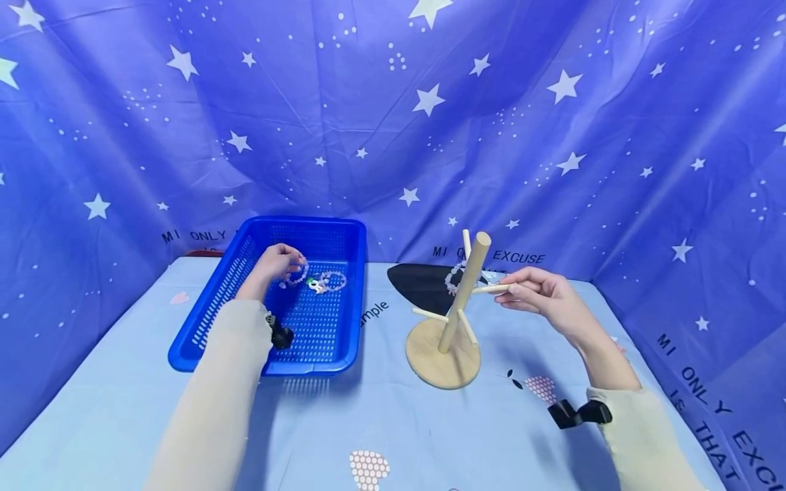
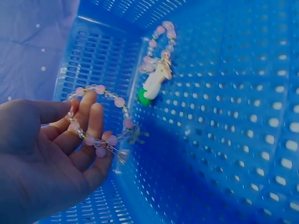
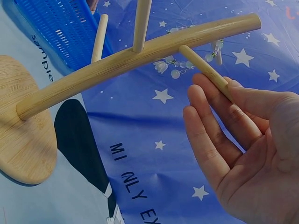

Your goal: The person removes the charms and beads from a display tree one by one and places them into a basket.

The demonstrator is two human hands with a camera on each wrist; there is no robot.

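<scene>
Inside the blue basket (image 1: 361, 307), my left hand (image 1: 271, 264) pinches a pink and clear beaded bracelet (image 2: 119, 101) between thumb and fingers. The loop hangs across the fingers, with small clear charms at its lower side. A second beaded bracelet (image 2: 171, 34) lies on the basket floor, bearing a white and green charm (image 2: 155, 87). On the right, my right hand (image 1: 543, 296) pinches the end of a peg (image 3: 205, 67) on the wooden stand (image 1: 468, 286). Another beaded bracelet (image 3: 175, 73) hangs at the stand's far side, partly hidden by the post.
The stand's round base (image 1: 426, 361) sits on a light blue printed cloth (image 1: 393, 423), right of the basket. More pegs stick out from the post, including a low left one (image 1: 430, 314). Behind the table hangs a blue star-patterned curtain (image 1: 368, 88).
</scene>
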